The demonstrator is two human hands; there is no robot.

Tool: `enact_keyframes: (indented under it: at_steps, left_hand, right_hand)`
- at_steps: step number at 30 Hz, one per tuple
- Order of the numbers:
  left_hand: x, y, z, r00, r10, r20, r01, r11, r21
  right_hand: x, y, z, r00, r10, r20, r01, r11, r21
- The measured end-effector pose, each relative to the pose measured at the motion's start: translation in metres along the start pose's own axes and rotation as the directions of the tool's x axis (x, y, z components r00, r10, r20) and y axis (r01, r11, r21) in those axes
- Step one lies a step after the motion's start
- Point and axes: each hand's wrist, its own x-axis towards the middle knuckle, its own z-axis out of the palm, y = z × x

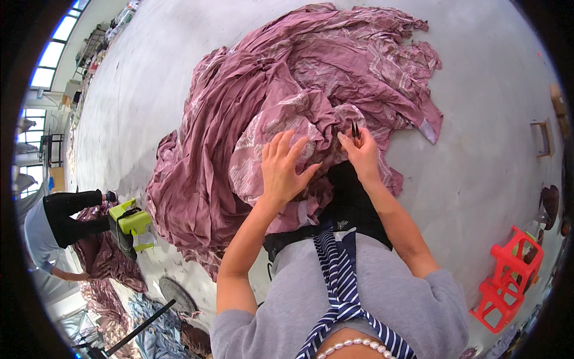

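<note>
A large mauve fabric (239, 102) with pale lace-like patterning lies bunched over my lap and across the floor ahead. My left hand (283, 167) rests on a patterned part of it, fingers spread out and holding nothing. Close by on the right, my right hand (362, 158) is closed around small thread snips (356, 130), whose dark pointed blades stick up past the fingers. The snips are right beside a gathered fold, though whether they touch it I cannot tell. My palm hides their handles.
On the right lies a red plastic stool (508, 281). To the left stands a lime-green stool (133, 220), near a person (54, 224) bending over more mauve cloth (113, 263). A round grey base (178, 295) and blue fabric (152, 326) lie at lower left.
</note>
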Motion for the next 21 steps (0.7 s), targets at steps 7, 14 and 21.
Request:
enact_keyframes:
  at_steps: [7, 14, 21]
  left_hand:
    - [0.029, 0.009, 0.017, 0.999, 0.023, 0.048, -0.022, 0.999, -0.039]
    - [0.027, -0.024, -0.011, 0.860, -0.389, 0.329, 0.466, 0.341, -0.816]
    - [0.001, -0.034, -0.034, 0.774, -0.367, 0.516, 0.501, -0.144, -0.854]
  right_hand:
    - [0.038, -0.005, -0.011, 0.993, -0.051, 0.109, 0.047, 0.998, 0.044]
    - [0.029, -0.089, -0.041, 0.966, -0.247, -0.083, 0.260, 0.910, 0.323]
    - [0.024, -0.113, -0.016, 0.959, -0.275, 0.067, 0.256, 0.943, 0.214]
